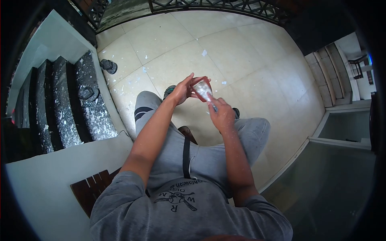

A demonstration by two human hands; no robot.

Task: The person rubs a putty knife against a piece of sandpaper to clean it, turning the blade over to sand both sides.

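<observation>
Scraper-like tool (pixel 202 89) above the tiled floor (pixel 261 68) | our right hand (pixel 222 116): fingers curled round its handle (pixel 215 108) | our left hand (pixel 185 90): fingers holding a reddish piece (pixel 206 79), exact pinch unclear | tool probably light and stiff; we judge the handle the surest hold.

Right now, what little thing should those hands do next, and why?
I'd guess the right hand should gently draw the scraper-like tool along the reddish piece. The tool's pale, wide end appears to lie over that piece, and the left hand already holds the piece, so it looks supported.
</observation>
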